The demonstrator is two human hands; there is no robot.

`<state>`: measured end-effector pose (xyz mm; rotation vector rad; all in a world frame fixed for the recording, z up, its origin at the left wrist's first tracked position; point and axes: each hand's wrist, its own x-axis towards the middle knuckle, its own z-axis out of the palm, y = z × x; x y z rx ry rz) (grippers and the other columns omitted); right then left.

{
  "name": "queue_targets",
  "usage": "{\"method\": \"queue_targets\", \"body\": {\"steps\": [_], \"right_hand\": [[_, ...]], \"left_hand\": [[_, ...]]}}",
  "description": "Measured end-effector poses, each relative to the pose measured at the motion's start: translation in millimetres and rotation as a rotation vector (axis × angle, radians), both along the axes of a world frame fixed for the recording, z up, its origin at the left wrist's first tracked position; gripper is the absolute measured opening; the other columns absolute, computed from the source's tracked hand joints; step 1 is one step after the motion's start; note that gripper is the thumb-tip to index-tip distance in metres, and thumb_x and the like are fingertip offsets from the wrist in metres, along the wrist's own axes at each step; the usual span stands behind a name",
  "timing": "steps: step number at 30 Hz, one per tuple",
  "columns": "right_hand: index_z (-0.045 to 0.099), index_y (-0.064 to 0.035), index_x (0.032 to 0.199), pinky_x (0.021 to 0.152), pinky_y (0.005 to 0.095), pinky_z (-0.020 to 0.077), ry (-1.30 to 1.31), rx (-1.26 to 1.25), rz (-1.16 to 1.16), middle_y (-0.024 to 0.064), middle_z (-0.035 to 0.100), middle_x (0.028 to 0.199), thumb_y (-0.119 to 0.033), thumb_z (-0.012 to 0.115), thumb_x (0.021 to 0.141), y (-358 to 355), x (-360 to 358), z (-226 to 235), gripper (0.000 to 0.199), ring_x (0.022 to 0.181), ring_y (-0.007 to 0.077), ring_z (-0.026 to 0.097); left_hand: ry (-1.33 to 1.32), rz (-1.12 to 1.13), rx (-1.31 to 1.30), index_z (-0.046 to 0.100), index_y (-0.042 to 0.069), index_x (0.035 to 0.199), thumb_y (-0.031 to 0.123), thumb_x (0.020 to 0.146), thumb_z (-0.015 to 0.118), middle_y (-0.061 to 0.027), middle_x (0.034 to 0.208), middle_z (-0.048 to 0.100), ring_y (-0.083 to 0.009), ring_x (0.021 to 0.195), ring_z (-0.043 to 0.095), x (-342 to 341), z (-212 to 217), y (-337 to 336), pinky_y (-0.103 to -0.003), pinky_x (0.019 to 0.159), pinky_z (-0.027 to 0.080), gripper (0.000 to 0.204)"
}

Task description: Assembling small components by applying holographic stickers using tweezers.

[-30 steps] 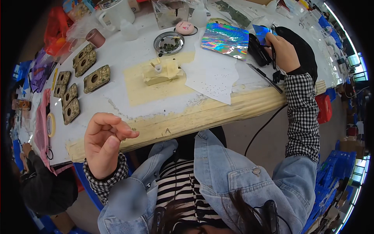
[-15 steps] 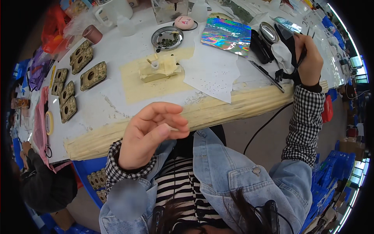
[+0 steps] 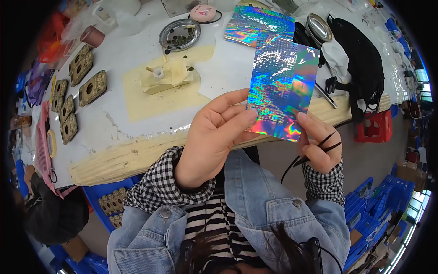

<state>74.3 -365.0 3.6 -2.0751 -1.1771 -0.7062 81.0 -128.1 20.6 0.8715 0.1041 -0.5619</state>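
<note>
Two hands pinching one glossy, rectangular holographic foil sheet mid-frame: left hand fingers pressed flat, right hand gripping its lower corner.

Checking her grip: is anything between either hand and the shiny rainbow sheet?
Nothing visible. The left hand and right hand both pinch the holographic sheet directly at its lower edge. The right hand also holds thin black tweezers, below the sheet.
</note>
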Motion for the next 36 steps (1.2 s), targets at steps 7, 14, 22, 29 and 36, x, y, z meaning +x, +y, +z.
{"method": "queue_targets", "body": {"steps": [7,14,22,29,36], "right_hand": [[0.038,-0.0040,0.070,0.067,0.0393,0.0582,0.027,-0.024,-0.102,0.0340,0.059,0.111,-0.008,0.069,0.080,2,-4,1,0.033,0.094,0.0431,0.066],[0.038,-0.0045,0.079,0.078,0.0441,0.0567,0.135,0.157,-0.116,0.0343,0.058,0.111,-0.029,0.072,0.084,4,1,-7,0.041,0.101,0.0476,0.062],[0.041,-0.0059,0.092,0.088,0.0498,0.0503,0.225,0.183,-0.075,0.0327,0.058,0.115,-0.048,0.068,0.080,15,21,-7,0.051,0.109,0.0457,0.059],[0.045,-0.0048,0.092,0.089,0.0479,0.0495,0.230,0.240,-0.158,0.0302,0.060,0.115,-0.051,0.066,0.080,27,22,-6,0.052,0.108,0.0439,0.059],[0.046,-0.0039,0.093,0.090,0.0496,0.0477,0.188,0.254,-0.162,0.0295,0.060,0.114,-0.061,0.058,0.080,35,25,-10,0.060,0.109,0.0450,0.057]], "left_hand": [[-0.044,0.032,0.042,0.048,-0.003,0.126,0.003,0.092,0.056,-0.0113,0.109,0.066,-0.0154,0.097,0.065,7,0,-6,-0.029,0.084,0.055,0.036],[-0.061,0.063,0.064,0.051,-0.004,0.123,0.002,0.090,0.061,-0.0113,0.106,0.066,-0.0133,0.093,0.065,16,0,-19,-0.025,0.081,0.055,0.035],[-0.091,0.111,0.126,0.051,0.000,0.121,0.003,0.091,0.059,-0.0095,0.109,0.066,-0.0140,0.096,0.065,19,-3,-16,-0.027,0.081,0.056,0.032],[-0.067,0.149,0.120,0.049,-0.002,0.120,0.004,0.091,0.061,-0.0110,0.101,0.068,-0.0135,0.089,0.066,20,-3,-15,-0.026,0.078,0.056,0.032],[-0.110,0.165,0.094,0.047,-0.001,0.122,0.000,0.089,0.061,-0.0119,0.105,0.067,-0.0153,0.093,0.065,18,-3,-12,-0.028,0.081,0.056,0.036]]}}
